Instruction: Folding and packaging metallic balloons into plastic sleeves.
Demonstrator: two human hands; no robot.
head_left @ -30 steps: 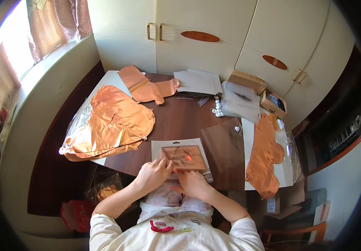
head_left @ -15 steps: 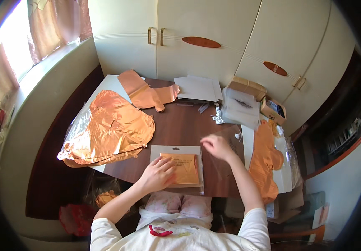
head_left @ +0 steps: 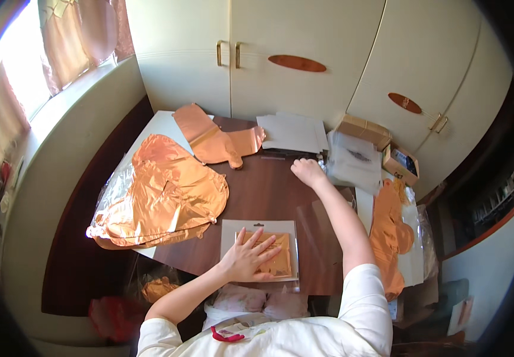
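My left hand (head_left: 252, 257) lies with fingers spread across a folded orange foil balloon (head_left: 280, 265). That balloon sits on a white backing card (head_left: 229, 233) with a hang slot, at the table's near edge. Farther off, my right hand (head_left: 308, 172) is closed, its fingers curled down near a stack of pale sheets; whatever they hold, if anything, is hidden. Small white pieces (head_left: 322, 162) show just beside it. Under my right forearm lies a clear plastic bag (head_left: 319, 229).
Large orange foil balloons (head_left: 173, 190) spread over the table's left, with another (head_left: 212, 140) behind. White cards (head_left: 292, 132), clear sleeves (head_left: 352, 157), and a small open box (head_left: 401, 163) stand at the back. More orange foil (head_left: 389, 238) hangs along the right edge.
My right hand has moved away from beside the card toward the back of the table and closed. My left hand has shifted right over the folded balloon, fingers spreading.
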